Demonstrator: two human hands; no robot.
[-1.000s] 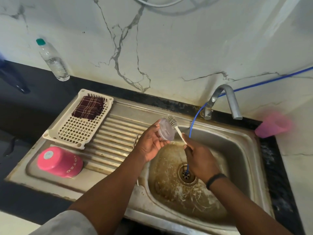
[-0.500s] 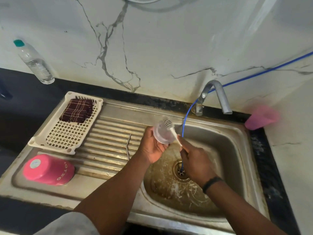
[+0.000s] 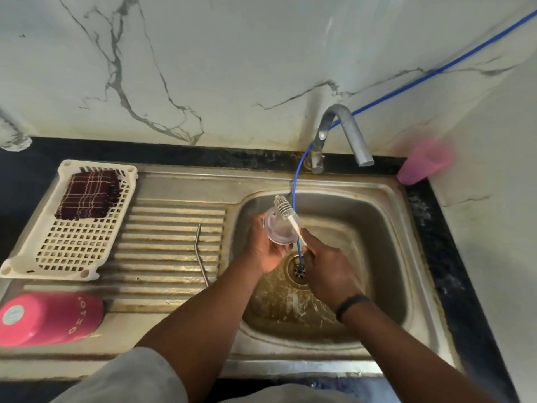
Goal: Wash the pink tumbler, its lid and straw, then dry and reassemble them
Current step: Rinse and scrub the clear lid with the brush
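Taking the steel sink point(image 3: 412, 245) as the landmark, the far left of its draining board carries the pink tumbler point(image 3: 49, 318), lying on its side at the near corner with its base turned to the left edge of the view. Behind the tumbler, also on the draining board, sits a cream slotted tray point(image 3: 72, 245) with a folded dark checked cloth point(image 3: 90, 194) resting in its far end. Further right, on the ribbed part of the board just left of the sink's bowl, lies the metal straw point(image 3: 200, 254), bent near its top and pointing away from the person. Over the left side of the bowl the left hand point(image 3: 266, 248) cups the clear lid point(image 3: 280, 228), its fingers curled around the lid's rim and its face turned up toward the camera. The right hand point(image 3: 328, 274), above the drain hole in the middle of the bowl, grips the handle of a white brush point(image 3: 286, 212), whose bristled head lies across the top of the lid. A thin blue hose point(image 3: 296, 181) drops from the wall past the tap point(image 3: 340, 135) at the back of the sink and runs down into the drain. On the dark counter at the sink's far right corner stands a pale pink cup point(image 3: 424, 162), blurred
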